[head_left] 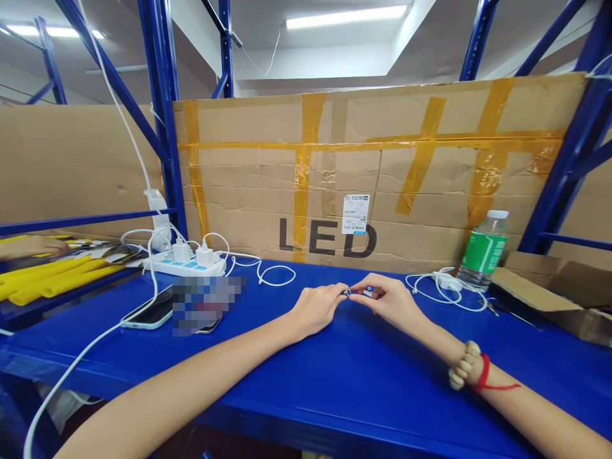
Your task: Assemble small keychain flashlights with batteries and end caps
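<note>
Over the middle of the blue table (382, 389), my two hands meet fingertip to fingertip. My left hand (315, 310) is closed, pinching a small shiny metal piece (346, 292) that looks ring-like. From the other side, my right hand (393, 305) has thumb and forefinger pressed together at that same piece. A small blue-and-silver part (368, 291) shows within the curl of the right fingers; whether it joins the metal piece I cannot tell. The fine shape of both is too small to make out.
Left of my hands lie a phone (152, 310), a white power strip (189, 262) and cables. At right stand a green-labelled bottle (484, 252), a coiled white cable (447, 287) and an open cardboard box (549, 296). Cardboard (248, 191) walls the back. Yellow tubes (57, 277) lie far left.
</note>
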Action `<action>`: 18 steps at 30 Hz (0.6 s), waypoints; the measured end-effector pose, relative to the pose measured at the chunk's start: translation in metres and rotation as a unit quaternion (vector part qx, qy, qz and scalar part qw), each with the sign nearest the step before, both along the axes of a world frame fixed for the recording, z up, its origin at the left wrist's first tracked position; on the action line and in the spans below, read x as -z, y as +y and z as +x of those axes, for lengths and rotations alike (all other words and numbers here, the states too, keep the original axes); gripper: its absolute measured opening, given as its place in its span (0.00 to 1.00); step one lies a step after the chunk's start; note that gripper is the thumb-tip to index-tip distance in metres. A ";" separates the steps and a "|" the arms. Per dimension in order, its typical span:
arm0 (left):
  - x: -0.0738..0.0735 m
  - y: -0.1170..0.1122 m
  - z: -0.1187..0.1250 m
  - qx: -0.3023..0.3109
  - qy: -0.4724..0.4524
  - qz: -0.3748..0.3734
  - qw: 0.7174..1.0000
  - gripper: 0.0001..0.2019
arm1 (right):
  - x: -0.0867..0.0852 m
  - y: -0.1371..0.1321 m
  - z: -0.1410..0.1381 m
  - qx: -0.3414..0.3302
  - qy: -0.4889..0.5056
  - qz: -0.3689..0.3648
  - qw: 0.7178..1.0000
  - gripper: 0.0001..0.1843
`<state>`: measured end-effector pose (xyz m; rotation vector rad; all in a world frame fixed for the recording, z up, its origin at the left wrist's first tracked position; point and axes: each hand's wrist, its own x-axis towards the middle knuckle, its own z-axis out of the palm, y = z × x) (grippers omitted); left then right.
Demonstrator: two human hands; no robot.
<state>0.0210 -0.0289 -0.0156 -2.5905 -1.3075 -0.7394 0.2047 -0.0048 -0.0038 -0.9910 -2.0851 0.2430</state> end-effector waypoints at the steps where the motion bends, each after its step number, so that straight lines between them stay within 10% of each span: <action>1: -0.001 -0.001 0.000 -0.002 0.000 -0.003 1.000 0.11 | -0.001 0.000 0.001 0.009 -0.020 0.037 0.999 0.14; 18: 0.002 0.004 -0.006 0.076 0.033 -0.032 0.996 0.14 | -0.004 0.004 0.011 -0.083 -0.081 0.123 0.986 0.14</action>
